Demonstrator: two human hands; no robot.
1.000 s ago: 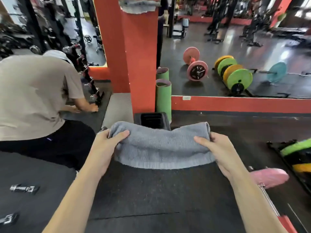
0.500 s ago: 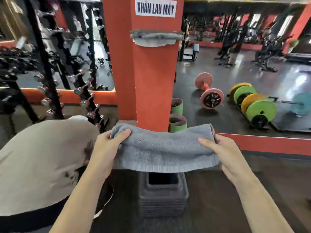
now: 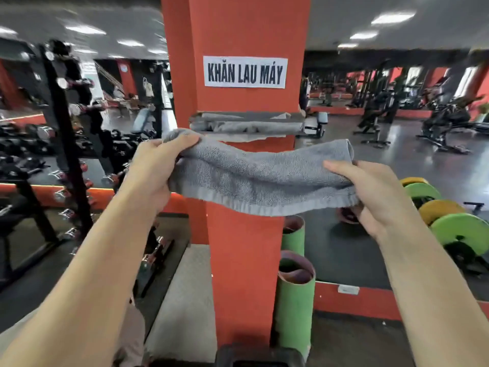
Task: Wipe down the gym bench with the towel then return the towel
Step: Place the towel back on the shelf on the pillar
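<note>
A folded grey towel [image 3: 260, 178] is stretched between both hands at chest height in front of a red pillar [image 3: 246, 260]. My left hand [image 3: 156, 168] grips its left end and my right hand [image 3: 370, 192] grips its right end. Just above the towel, a grey rack [image 3: 246, 125] on the pillar holds another grey towel. A white sign [image 3: 245, 72] reading "KHĂN LAU MÁY" hangs above the rack. The gym bench is out of view.
A dumbbell rack [image 3: 68, 160] stands on the left. Rolled green mats [image 3: 293, 300] lean at the pillar's right. Coloured weight plates [image 3: 460, 234] lie further right before a mirror. A black stacked object [image 3: 259, 358] sits at the pillar's foot. A person's clothing shows bottom left.
My view has tilted up from the floor to the pillar. Both hands have lifted the towel from low down to just under the rack.
</note>
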